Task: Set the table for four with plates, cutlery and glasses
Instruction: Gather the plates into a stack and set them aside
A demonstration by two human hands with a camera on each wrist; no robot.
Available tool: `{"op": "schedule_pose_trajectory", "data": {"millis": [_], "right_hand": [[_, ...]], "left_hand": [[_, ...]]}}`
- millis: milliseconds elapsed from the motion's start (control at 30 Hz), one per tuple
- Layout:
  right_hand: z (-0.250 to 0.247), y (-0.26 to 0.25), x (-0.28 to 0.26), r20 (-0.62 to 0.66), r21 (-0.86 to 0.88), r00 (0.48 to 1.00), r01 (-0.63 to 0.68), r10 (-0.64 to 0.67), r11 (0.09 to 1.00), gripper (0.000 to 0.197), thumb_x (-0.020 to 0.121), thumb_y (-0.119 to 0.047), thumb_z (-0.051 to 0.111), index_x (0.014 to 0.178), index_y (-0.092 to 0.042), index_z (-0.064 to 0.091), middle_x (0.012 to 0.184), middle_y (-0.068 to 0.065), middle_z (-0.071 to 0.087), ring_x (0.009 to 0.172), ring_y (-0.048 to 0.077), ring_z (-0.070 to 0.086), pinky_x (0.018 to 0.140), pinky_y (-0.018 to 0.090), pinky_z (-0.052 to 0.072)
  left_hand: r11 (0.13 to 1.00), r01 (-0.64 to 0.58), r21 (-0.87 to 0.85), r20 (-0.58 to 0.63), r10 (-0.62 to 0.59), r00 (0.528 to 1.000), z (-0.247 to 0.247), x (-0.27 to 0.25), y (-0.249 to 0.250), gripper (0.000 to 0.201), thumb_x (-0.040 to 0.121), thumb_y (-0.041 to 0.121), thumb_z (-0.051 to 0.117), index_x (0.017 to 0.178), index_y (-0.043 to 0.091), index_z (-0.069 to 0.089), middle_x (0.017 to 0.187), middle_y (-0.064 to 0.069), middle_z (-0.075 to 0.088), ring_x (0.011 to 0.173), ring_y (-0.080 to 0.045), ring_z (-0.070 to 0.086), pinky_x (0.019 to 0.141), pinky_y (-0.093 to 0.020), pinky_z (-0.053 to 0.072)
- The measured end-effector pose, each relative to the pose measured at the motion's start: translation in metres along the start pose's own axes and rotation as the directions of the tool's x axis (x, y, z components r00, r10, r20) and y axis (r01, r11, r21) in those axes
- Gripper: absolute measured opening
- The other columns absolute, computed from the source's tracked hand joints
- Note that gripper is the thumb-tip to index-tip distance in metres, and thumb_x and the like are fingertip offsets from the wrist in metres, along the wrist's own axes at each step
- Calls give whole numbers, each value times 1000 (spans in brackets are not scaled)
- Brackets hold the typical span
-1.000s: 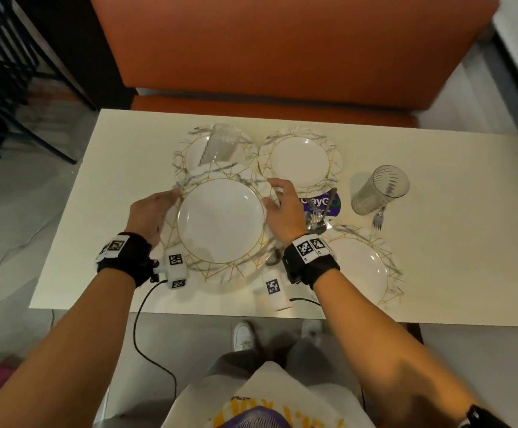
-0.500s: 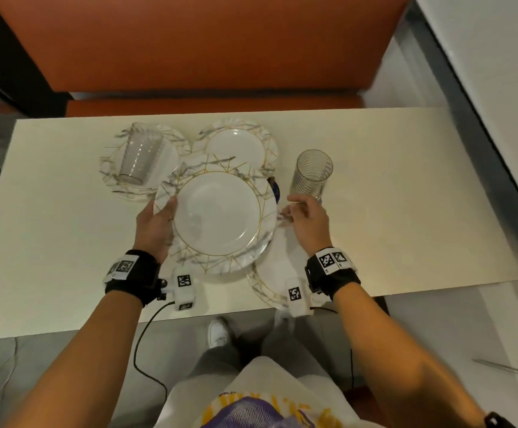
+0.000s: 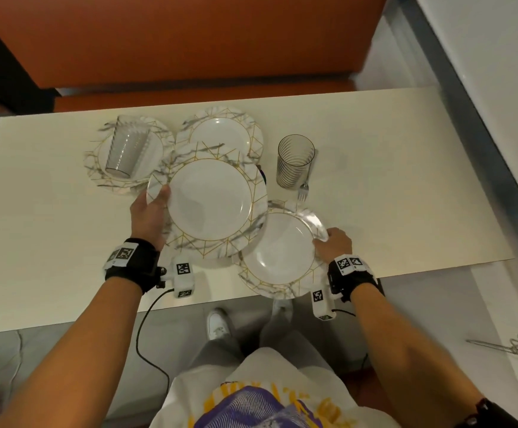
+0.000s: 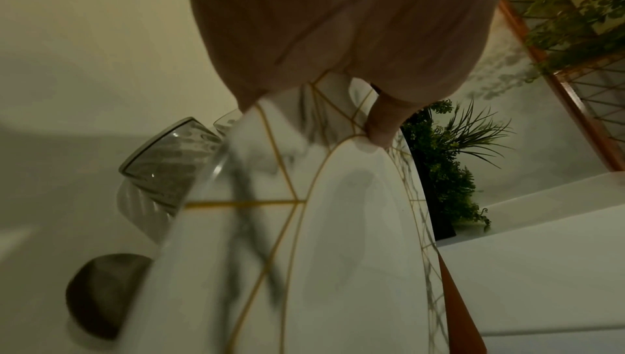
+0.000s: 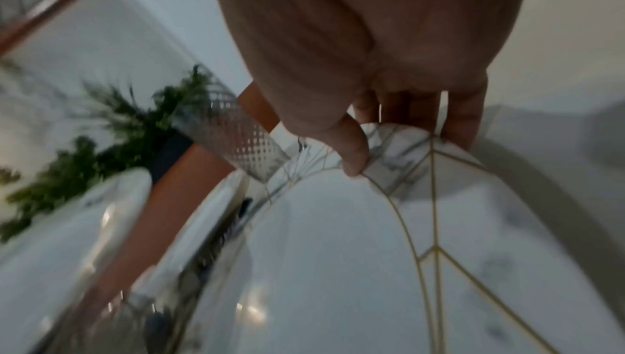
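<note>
Several marbled white plates with gold lines are on the cream table (image 3: 405,180). My left hand (image 3: 151,214) grips the left rim of the large middle plate (image 3: 209,200), thumb on top (image 4: 382,122), and holds it above the others. My right hand (image 3: 333,242) pinches the right rim of the near plate (image 3: 279,251), thumb over its edge (image 5: 351,151). A far left plate (image 3: 97,162) carries a glass lying on its side (image 3: 126,149). Another plate (image 3: 220,131) sits at the back. An upright ribbed glass (image 3: 294,160) stands to the right, a fork (image 3: 304,189) beside it.
An orange bench (image 3: 189,41) runs along the table's far side. A purple item (image 3: 262,176) peeks from under the middle plate. The right part of the table holds nothing. A white wall ledge (image 3: 483,72) lies to the right.
My right hand left the middle plate, passed the upright glass and now holds the near plate's right rim. The left hand keeps the middle plate. My head view swung to the right.
</note>
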State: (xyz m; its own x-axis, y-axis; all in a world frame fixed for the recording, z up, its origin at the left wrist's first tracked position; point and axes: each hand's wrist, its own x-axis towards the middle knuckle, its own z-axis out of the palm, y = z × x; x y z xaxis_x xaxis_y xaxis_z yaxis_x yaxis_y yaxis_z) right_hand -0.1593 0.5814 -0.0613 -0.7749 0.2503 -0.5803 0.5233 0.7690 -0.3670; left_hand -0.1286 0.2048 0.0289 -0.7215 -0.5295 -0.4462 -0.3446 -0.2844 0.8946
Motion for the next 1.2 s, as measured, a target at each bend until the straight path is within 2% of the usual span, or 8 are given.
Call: {"op": "schedule_pose_trajectory", "data": {"millis": [100, 200, 367, 533, 700, 867, 1033, 1200], "right_hand": [[-25, -1, -11, 67, 90, 996, 48, -54, 995, 15, 95, -19, 58, 96, -6, 66, 98, 12, 67, 87, 28, 61, 70, 29, 43], [-57, -5, -23, 57, 166, 991, 108, -119, 980, 18, 97, -18, 57, 107, -7, 66, 102, 14, 68, 88, 29, 62, 77, 36, 49], [-113, -18, -48, -97, 250, 971, 237, -220, 939, 19, 96, -25, 57, 111, -21, 68, 112, 7, 69, 102, 29, 64, 95, 46, 53], [-139, -54, -82, -196, 473, 939, 342, -282, 812, 17, 100, -19, 57, 108, -21, 72, 106, 8, 74, 92, 24, 67, 79, 35, 54], [-97, -105, -92, -209, 571, 938, 348, -278, 744, 17, 100, -18, 58, 110, -18, 72, 108, 7, 75, 97, 25, 71, 90, 44, 57], [-42, -147, -98, -215, 546, 931, 366, -296, 754, 25, 98, -20, 56, 119, -18, 70, 113, 1, 73, 107, 23, 68, 98, 45, 55], [-1, -179, -109, -211, 407, 913, 406, -349, 818, 31, 103, -19, 44, 130, -13, 58, 117, 4, 63, 109, 24, 59, 93, 34, 46], [37, -202, -115, -214, 339, 907, 417, -363, 843, 38, 104, -13, 44, 141, -14, 51, 129, 15, 63, 108, 26, 59, 88, 26, 41]], "left_hand": [[1000, -15, 7, -4, 15, 1000, -4, 3, 7, 30, 100, 26, 66, 129, 17, 70, 120, -1, 76, 113, -21, 72, 97, -40, 58], [1000, 0, -9, -10, 0, 1000, -11, 7, 15, 27, 99, 30, 65, 124, 20, 71, 109, -1, 74, 90, -22, 68, 70, -33, 52], [998, 30, -51, -16, -30, 999, -27, 22, 19, 73, 80, 46, 76, 145, 19, 58, 136, -3, 69, 130, -26, 61, 112, -56, 44], [998, 32, -55, 49, -29, 998, -37, 22, 22, 64, 85, 37, 75, 144, 19, 60, 130, 2, 73, 125, -21, 65, 111, -48, 48], [997, 82, -2, 118, -81, 990, -36, 8, 25, 11, 99, 24, 65, 103, 30, 73, 100, 10, 77, 98, -11, 70, 81, -30, 55], [986, 165, -33, 149, -159, 976, -54, 15, 20, 50, 88, 39, 72, 135, 23, 67, 126, 0, 74, 123, -27, 65, 105, -52, 52], [968, 235, -83, 170, -219, 961, -64, 8, 36, 32, 99, 32, 63, 127, 18, 70, 111, 3, 75, 108, -21, 69, 93, -41, 56], [960, 262, -96, 166, -244, 956, -79, 18, 35, 46, 91, 47, 67, 129, 21, 70, 131, -2, 71, 127, -26, 63, 104, -48, 49]]}}
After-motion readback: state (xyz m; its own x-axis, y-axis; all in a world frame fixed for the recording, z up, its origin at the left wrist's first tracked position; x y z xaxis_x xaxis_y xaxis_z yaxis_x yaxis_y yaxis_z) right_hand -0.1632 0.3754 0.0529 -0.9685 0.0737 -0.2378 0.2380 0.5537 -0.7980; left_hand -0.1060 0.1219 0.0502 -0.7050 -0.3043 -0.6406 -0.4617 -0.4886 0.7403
